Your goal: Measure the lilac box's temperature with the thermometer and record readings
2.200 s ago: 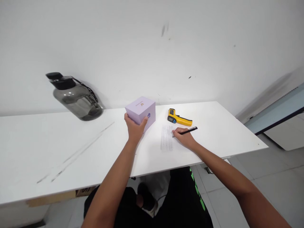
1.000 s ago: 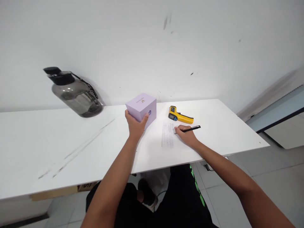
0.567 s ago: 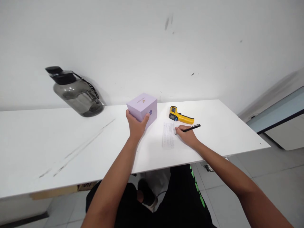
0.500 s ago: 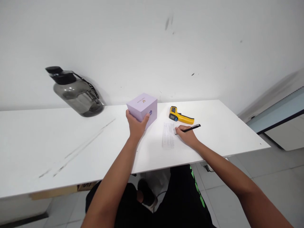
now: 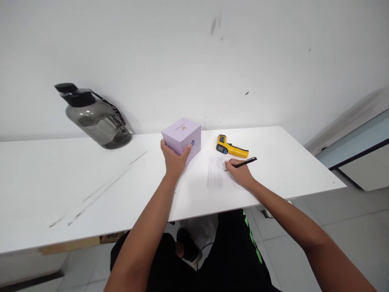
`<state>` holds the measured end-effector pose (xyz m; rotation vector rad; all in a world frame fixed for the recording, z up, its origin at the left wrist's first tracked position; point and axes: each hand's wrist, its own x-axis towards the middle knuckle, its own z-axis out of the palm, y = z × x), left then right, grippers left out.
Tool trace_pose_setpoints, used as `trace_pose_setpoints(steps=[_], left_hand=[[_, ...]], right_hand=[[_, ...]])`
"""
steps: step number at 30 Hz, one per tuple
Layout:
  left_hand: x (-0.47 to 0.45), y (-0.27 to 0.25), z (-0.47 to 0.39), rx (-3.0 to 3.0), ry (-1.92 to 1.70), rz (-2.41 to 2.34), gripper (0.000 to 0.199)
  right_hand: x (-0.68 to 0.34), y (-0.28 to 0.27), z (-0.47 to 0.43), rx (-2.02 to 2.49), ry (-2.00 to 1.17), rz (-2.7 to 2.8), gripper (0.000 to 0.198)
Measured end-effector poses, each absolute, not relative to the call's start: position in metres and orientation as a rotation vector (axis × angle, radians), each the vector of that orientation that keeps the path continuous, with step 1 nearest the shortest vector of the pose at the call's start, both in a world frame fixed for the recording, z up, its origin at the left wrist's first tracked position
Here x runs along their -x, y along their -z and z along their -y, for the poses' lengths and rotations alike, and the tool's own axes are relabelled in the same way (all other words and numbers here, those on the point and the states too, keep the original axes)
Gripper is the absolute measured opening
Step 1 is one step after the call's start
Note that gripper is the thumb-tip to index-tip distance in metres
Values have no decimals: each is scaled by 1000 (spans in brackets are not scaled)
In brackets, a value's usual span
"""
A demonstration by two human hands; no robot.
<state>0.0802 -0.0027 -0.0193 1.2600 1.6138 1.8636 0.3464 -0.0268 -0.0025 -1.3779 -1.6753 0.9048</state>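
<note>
My left hand (image 5: 174, 160) grips the near left corner of a lilac box (image 5: 191, 139), its thumb on the side that bears a small blue picture. The box's top shows a gold mark. Between the fingers of my right hand (image 5: 238, 172) is a black pen (image 5: 249, 160), slanting down with its tip at the right edge of a small sheet of paper (image 5: 215, 174). Faint writing covers the sheet. Just beyond the paper lies a yellow and black infrared thermometer (image 5: 232, 149) with a small display.
A large grey see-through water bottle (image 5: 103, 123) with a black lid and strap stands at the back left of the white table (image 5: 75, 174). The wall (image 5: 188, 61) rises directly behind. A blue-topped surface (image 5: 358, 140) is off to the right, past the table's edge.
Almost nothing differs. The pen tip and my right hand have shifted very slightly; the left hand keeps its hold on the box. The view has moved a little.
</note>
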Motion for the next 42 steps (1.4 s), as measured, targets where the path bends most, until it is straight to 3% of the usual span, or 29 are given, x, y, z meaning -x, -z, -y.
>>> trace_pose_setpoints(steps=[9,14,19,21,26,30,34,39,42], left_hand=[[-80,16,5,-1275,-1846,-1616,106],[-81,14,6,-1261,-1843,-1630,107],[-80,16,5,-1270,-1837,-1649,106],[-80,16,4,-1271,-1834,-1655,105],[-80,16,4,-1270,-1833,-1681,105],[-79,17,4,-1270,-1832,-1692,107],[-77,21,1,-1276,-1840,-1690,108],[-72,27,-4,-1322,-1854,-1697,110],[-70,27,-5,-1291,-1868,-1707,105]], right_hand=[[-351,2,27,1352,-926,1686,47],[-352,7,29,1266,-732,1674,39],[-347,24,26,1153,-372,2069,24],[-346,31,24,1184,-239,2217,30],[-343,23,18,1320,-57,2475,65],[-344,-15,-4,1617,92,2412,56],[-349,-46,-35,1975,-264,2404,46],[-355,-50,-58,1939,-474,2386,67],[-357,-50,-63,1884,-568,2320,63]])
